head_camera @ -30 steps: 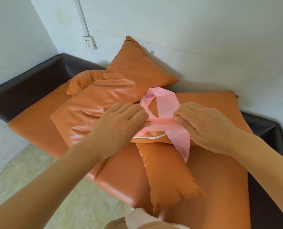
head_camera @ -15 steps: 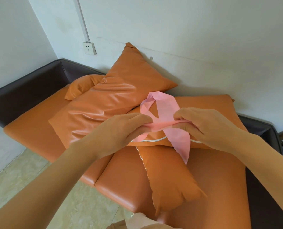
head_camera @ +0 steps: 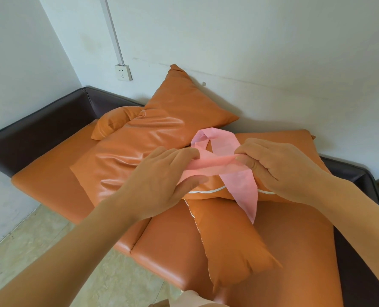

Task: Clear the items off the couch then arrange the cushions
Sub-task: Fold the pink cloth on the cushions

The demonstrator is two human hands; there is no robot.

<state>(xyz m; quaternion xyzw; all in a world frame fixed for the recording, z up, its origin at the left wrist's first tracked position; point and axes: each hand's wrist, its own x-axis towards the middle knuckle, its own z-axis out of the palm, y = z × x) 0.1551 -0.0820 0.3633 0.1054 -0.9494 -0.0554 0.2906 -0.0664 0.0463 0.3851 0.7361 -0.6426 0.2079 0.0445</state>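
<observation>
Both hands meet over the middle of the couch (head_camera: 51, 185), holding one pink band (head_camera: 241, 187) between them. The left hand (head_camera: 159, 180) pinches its near-left end, thumb below and fingers (head_camera: 184, 152) on top, clamped on the fabric. The right hand (head_camera: 279, 171) has its fingers curled round the band's folded middle. The band loops up behind the hands, and a loose tail hangs down past the right hand onto the cushions.

Four orange cushions lie in a heap under the hands:
- a big one (head_camera: 144, 151) tilted against the wall (head_camera: 272, 52), one corner pointing up
- a small one (head_camera: 113, 122) behind it at the left, mostly hidden
- a flat one (head_camera: 279, 138) at the right, beneath the right hand, with a white zip along its near edge
- a narrow one (head_camera: 232, 240) lying lengthwise toward the couch's front edge, partly tucked under the flat one

The band lies directly above the flat cushion – whether it touches it I cannot tell. The couch has two orange seat pads and a dark frame (head_camera: 40, 127). On the wall there is one white socket (head_camera: 123, 72) with a conduit (head_camera: 113, 32) rising from it. The floor (head_camera: 29, 251) is tiled, and at the far right edge stands something wooden, too cropped to name
</observation>
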